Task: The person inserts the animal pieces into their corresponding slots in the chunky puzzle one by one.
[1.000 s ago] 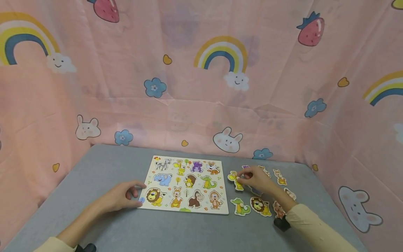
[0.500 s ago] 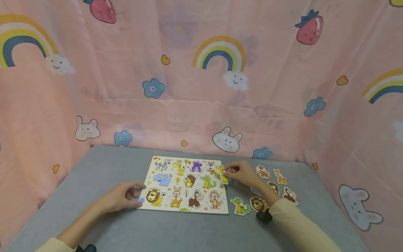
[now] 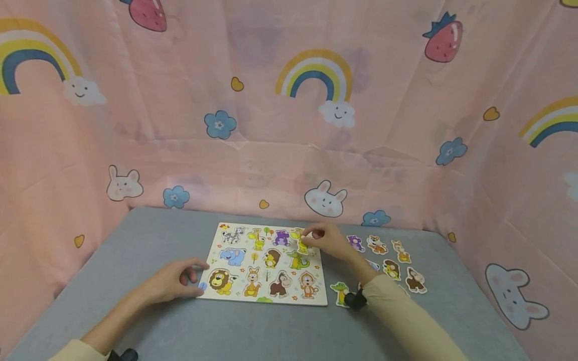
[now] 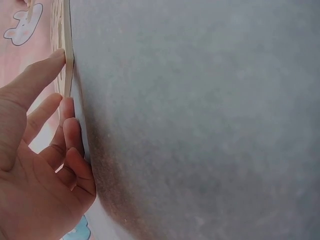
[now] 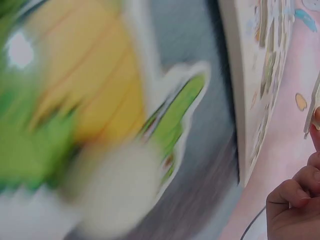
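Observation:
A white puzzle board (image 3: 316, 302) with printed animals lies on the grey table. My left hand (image 3: 173, 282) touches its left side near the front corner. In the left wrist view, thumb and index fingertips meet the board's edge (image 4: 68, 30), while the other fingers of that hand (image 4: 40, 200) curl loosely. Over the board's back right corner, my right hand (image 3: 333, 243) pinches a yellow giraffe puzzle piece (image 3: 301, 246), hiding much of the printed tiger. The right wrist view catches only part of that hand (image 5: 295, 210) and the piece's thin edge (image 5: 311, 112).
Right of the board lie loose pieces: a purple hippo (image 3: 355, 243), tiger (image 3: 377, 245), kangaroo (image 3: 401, 251), hedgehog (image 3: 391, 269), gorilla (image 3: 416, 280) and crocodile (image 3: 339, 293). The right forearm covers others. A pink patterned cloth (image 3: 253, 170) hangs behind the table.
My right hand has picked the giraffe piece up from among the loose pieces and carried it left, over the board's back right part. The left hand has stayed at the board's edge.

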Available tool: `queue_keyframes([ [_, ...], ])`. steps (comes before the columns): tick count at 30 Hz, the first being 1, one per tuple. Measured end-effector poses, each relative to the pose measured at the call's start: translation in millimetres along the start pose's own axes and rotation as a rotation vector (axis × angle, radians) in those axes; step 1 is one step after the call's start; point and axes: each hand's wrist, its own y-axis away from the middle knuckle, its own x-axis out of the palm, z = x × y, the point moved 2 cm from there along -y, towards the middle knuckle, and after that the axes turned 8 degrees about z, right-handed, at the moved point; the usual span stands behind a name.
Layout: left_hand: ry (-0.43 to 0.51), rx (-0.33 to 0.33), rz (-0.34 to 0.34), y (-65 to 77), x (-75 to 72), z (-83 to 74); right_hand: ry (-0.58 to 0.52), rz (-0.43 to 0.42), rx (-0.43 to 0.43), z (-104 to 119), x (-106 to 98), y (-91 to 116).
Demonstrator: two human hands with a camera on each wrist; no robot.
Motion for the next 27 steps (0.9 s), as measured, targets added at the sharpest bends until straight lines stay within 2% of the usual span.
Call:
queue_keyframes([
  [14,0.014,-0.009,0.005,-0.1,0.8,2.1,-0.06,0.029,-0.011,16.9,32.1,-35.8],
  [22,0.017,-0.019,0.003,0.8,1.4,0.9,-0.121,0.031,0.073,24.9,44.6,-45.9],
  [27,0.016,-0.02,0.0,1.1,1.1,0.2,-0.179,0.028,0.088,27.3,50.6,-51.0],
])
